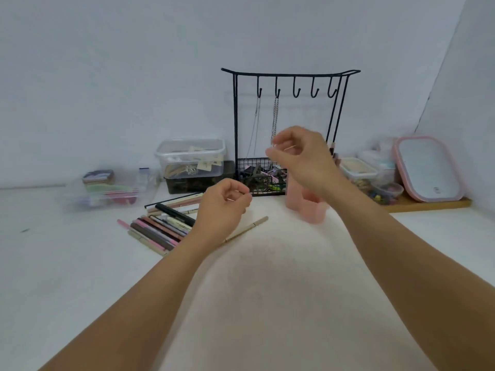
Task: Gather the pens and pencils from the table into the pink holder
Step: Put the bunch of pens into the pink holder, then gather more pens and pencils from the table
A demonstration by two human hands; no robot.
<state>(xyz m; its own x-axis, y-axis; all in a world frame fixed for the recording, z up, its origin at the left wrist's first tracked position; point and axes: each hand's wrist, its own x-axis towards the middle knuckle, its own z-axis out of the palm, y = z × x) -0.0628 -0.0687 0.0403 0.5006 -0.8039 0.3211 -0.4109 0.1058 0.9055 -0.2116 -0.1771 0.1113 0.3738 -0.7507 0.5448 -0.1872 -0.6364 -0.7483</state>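
Note:
A pile of several pens and pencils (163,223) in pink, brown, beige and black lies on the white table, left of centre. One beige pencil (249,228) lies apart from it, partly under my left wrist. My left hand (222,208) hovers over the right end of the pile, fingers loosely curled, holding nothing. The pink holder (305,207) stands in front of the wire rack, partly hidden by my right forearm. My right hand (300,156) hangs above the holder with its fingers loosely bent and nothing in them.
A black wire rack (289,76) with hooks, chains and a basket stands behind the holder. Clear plastic boxes (190,159) sit at the back left, and small containers and a pink-rimmed mirror (428,170) on a wooden tray at the right.

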